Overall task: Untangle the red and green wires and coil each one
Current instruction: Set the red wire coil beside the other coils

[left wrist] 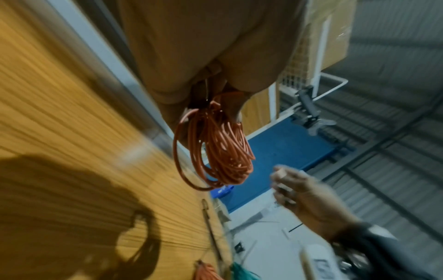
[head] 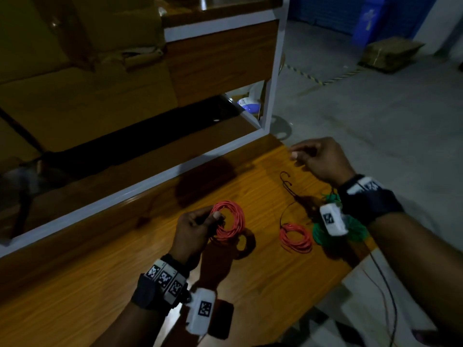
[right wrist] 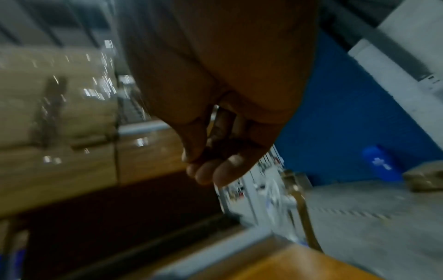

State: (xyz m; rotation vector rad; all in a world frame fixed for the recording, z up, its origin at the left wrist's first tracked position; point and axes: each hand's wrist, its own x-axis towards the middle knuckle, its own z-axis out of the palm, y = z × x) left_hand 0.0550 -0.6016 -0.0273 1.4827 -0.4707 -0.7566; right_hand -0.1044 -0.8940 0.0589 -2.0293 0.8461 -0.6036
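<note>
My left hand [head: 213, 217] grips a coiled red wire [head: 229, 221] a little above the wooden table [head: 112, 266]; in the left wrist view that coil [left wrist: 223, 151] hangs from the fingers [left wrist: 210, 98]. On the table to the right lie a second red coil [head: 295, 237] and a green wire bundle [head: 319, 234], the bundle partly hidden under my right wrist. My right hand [head: 298, 155] is raised over the table's far right corner, fingertips [right wrist: 206, 170] pinched together, apparently on a thin dark wire [head: 288, 182] that trails over the table.
A wood cabinet with a white frame [head: 273, 71] stands behind the table, with cardboard boxes [head: 75, 46] to its left. Concrete floor lies to the right, with a cardboard box [head: 390, 53] and a blue bin [head: 370, 18]. Thin cables [head: 385, 296] hang off the table's right edge.
</note>
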